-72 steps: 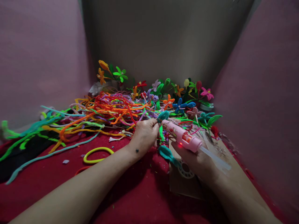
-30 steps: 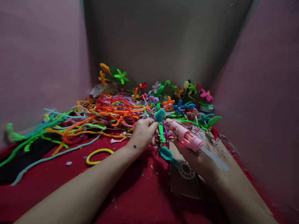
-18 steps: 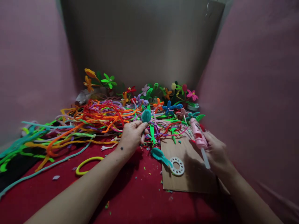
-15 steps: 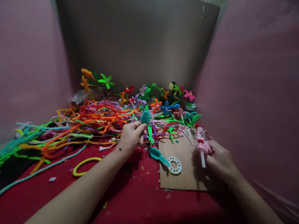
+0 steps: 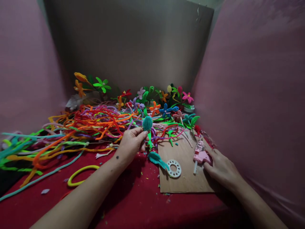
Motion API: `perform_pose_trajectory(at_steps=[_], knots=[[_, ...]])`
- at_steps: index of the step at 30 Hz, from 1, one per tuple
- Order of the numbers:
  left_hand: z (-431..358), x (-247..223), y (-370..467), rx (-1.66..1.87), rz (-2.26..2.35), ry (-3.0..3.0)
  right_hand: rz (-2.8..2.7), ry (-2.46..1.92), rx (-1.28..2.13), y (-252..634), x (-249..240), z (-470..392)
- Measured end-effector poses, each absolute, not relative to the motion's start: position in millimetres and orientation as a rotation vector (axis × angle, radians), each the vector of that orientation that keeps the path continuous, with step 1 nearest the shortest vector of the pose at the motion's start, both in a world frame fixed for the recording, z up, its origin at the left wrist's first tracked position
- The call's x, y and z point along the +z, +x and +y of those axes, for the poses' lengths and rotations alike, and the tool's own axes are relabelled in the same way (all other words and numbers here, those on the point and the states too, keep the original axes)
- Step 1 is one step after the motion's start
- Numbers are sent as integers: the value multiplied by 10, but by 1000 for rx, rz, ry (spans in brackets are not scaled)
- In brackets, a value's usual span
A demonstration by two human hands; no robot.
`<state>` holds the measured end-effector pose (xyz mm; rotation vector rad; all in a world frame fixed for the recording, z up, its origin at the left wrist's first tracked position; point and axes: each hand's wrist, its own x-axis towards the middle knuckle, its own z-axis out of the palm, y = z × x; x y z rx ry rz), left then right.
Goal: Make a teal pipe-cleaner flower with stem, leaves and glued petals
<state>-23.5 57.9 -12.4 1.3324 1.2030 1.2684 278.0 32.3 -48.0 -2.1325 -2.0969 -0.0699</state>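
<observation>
My left hand (image 5: 134,140) pinches a teal fuzzy round piece (image 5: 147,123) between thumb and fingers, held up over the front of the pipe-cleaner pile. At the right, my right hand (image 5: 220,165) is closed on the handle end of a pink glue gun (image 5: 201,156), whose clear stick end points down over a brown board (image 5: 188,183). A second teal looped piece (image 5: 157,159) lies across the board's left edge, its tip touching a white ring with holes (image 5: 174,168). A bright green piece (image 5: 149,140) shows just behind my left fingertips.
A heap of colourful pipe cleaners (image 5: 95,122) spreads over the left and middle of the red cloth (image 5: 133,203). Finished fuzzy flowers (image 5: 166,109) stand along the back. A yellow ring (image 5: 71,178) lies near my left forearm. Pink walls (image 5: 257,95) rise at both sides.
The glue gun has come down and left with my right hand, close to the board. My left hand still holds the teal piece. The whole view has shifted slightly.
</observation>
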Motion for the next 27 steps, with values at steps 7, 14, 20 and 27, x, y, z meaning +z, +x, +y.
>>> perform_pose_trajectory(at_steps=[7, 14, 20, 27], knots=[[552, -133, -201, 1239, 996, 1221, -2142, -2133, -196, 2804, -408, 272], [467, -151, -109, 1062, 815, 1087, -1990, -1358, 102, 2333, -157, 138], [357, -122, -30, 890, 703, 1069, -1643, -1019, 1001, 1755, -34, 230], [310, -130, -14, 764, 662, 1050, -1221, -759, 1684, 1602, -102, 267]])
